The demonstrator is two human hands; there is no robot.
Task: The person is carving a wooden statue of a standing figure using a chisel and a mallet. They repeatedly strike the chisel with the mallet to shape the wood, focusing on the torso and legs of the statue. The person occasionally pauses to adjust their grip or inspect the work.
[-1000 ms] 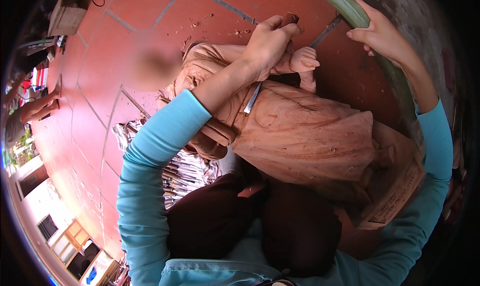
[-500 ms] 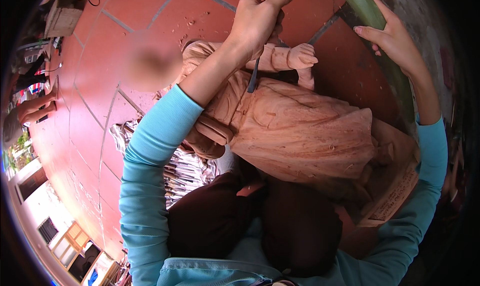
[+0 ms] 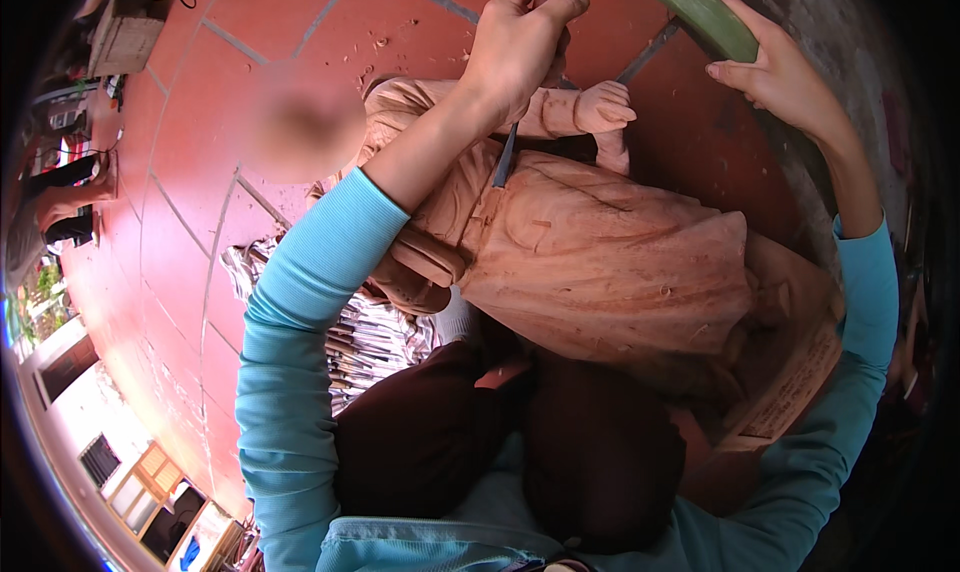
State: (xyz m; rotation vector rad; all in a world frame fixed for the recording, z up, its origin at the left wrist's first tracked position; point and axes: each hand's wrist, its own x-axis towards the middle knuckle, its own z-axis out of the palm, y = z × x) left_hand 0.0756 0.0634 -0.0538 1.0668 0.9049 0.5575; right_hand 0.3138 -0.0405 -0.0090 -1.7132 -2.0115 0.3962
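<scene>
My left hand (image 3: pixel 517 52) is closed around the brown handle of a chisel (image 3: pixel 507 157). The dark blade points down, its tip at the waist of a carved wooden statue (image 3: pixel 610 237) in a long robe. The statue lies across in front of my legs, head to the left and square base to the right; its head is blurred. Up at the right, my right hand (image 3: pixel 775 77) grips one end of a thick, smooth green club (image 3: pixel 695 7). The club's far end runs out past the top edge, near the chisel handle.
Many carving tools (image 3: pixel 365 357) lie on a striped cloth left of my knees. Wood chips are scattered on the red tiled floor (image 3: pixel 290 32). A box-like block (image 3: pixel 128 32) stands at the far left, and another person's legs (image 3: pixel 70 197) show below it.
My right hand has shifted slightly left with the green club, bringing it closer to the chisel handle. The chisel tip stays at the statue's waist. At far left, the other person's legs have moved.
</scene>
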